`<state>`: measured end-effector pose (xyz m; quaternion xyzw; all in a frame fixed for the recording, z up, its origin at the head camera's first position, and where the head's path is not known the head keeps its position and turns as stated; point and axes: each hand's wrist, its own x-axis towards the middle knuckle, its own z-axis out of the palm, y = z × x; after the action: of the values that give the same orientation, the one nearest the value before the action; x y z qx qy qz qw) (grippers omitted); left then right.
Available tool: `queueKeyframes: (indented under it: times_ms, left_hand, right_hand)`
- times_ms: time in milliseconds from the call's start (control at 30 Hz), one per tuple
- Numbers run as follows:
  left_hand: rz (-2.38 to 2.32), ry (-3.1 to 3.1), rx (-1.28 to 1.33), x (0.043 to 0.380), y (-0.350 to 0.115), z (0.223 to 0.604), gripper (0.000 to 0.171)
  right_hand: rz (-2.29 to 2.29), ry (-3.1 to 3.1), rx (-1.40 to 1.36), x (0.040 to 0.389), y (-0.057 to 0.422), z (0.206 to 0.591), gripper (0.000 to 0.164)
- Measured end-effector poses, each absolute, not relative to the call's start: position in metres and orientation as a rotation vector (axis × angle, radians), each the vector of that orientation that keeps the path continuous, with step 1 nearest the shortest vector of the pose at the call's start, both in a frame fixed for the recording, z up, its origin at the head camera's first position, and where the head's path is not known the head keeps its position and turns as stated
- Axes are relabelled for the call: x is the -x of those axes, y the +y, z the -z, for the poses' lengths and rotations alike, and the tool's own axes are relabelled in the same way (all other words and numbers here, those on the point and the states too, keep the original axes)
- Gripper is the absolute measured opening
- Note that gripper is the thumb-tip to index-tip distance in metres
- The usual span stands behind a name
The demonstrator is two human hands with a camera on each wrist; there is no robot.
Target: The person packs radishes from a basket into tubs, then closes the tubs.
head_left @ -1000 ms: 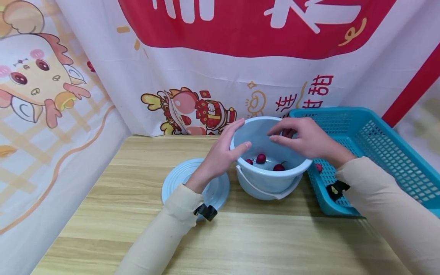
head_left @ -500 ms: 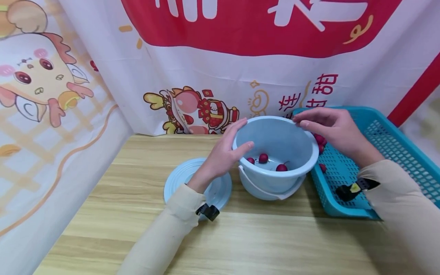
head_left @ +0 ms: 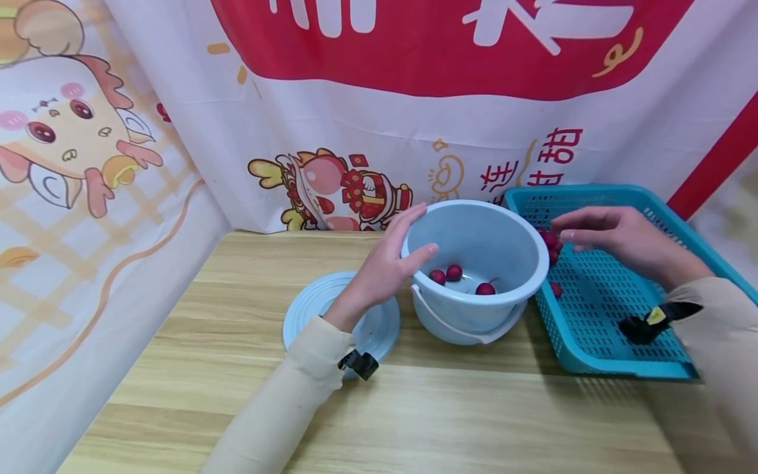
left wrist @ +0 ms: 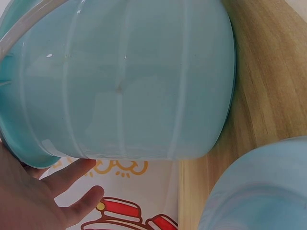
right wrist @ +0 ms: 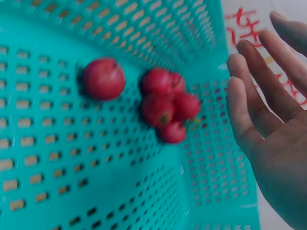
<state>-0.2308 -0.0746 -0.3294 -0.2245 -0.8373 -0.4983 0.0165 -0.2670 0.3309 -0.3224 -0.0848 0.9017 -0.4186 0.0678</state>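
My left hand [head_left: 387,260] holds the rim of a pale blue bucket [head_left: 468,319], thumb over the edge and fingers along its outside. Three small round red fruits [head_left: 485,288] with thin stems show on the bucket's floor. In the right wrist view, my right hand [right wrist: 273,115] has its fingers spread and nothing between them. It hovers over the turquoise basket [head_left: 598,365], close to a cluster of the same red fruits [right wrist: 163,108] in a corner. A single fruit [right wrist: 103,79] lies apart from that cluster.
A round pale blue lid [head_left: 302,306] lies on the wooden table [head_left: 237,368], partly under my left forearm. The basket stands right beside the bucket. A printed cloth [head_left: 331,118] hangs behind, and another printed wall [head_left: 89,230] borders the left side.
My right hand has moved right, from over the bucket's mouth to the basket's fruits. One fruit in the bucket has shifted slightly right. My left hand keeps its place at the rim.
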Motion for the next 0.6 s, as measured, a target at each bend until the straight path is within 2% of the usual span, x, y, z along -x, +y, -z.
queueKeyframes:
  times_ms: [600]
  left_hand:
    - [1.556,-2.607,0.696,0.230,-0.076,0.328,0.071]
  right_hand:
    - [0.943,2.565,0.303,0.281,0.328,0.352,0.061]
